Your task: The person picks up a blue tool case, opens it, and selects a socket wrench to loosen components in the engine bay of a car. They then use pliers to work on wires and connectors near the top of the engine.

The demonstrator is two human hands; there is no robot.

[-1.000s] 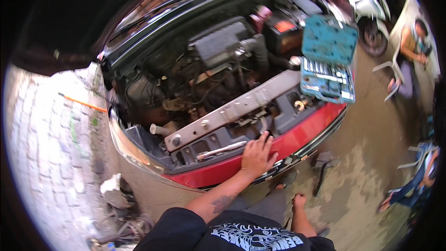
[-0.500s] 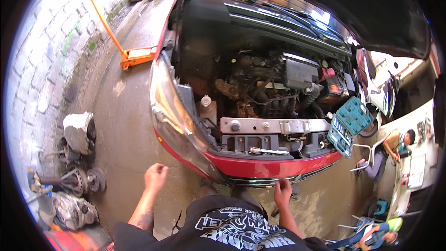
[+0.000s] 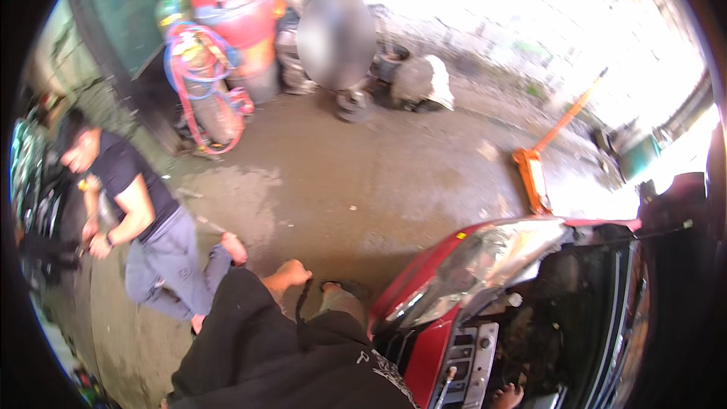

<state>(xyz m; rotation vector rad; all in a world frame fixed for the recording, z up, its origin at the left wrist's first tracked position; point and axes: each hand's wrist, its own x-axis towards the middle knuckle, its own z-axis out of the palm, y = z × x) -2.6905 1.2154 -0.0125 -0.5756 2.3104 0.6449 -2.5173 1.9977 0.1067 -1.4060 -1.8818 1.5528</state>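
Car, head view: since the earlier frame the car [image 3: 485,276] has gone from mid-picture to the lower right as the view swings left; its near side is cut off below.
Left hand: the left hand [image 3: 293,273] hangs before the person's body, beside the car, fingers seemingly curled; blur leaves me unable to tell whether it holds anything.
Right hand: the right hand [image 3: 507,397] is at the engine bay [image 3: 538,341], cut by the lower edge; its grip and any contact cannot be told.
Ratchet: the ratchet [image 3: 447,383] lies at the car's front beside the crossbar [image 3: 482,356], its lower end out of sight.
Engine bay: mostly lost in shadow.
Wall side: a grey blur hides parts near the drums [image 3: 242,19]; the orange jack [image 3: 534,182] shows.
Co-worker: the person [image 3: 144,197] at left handles something indistinct.
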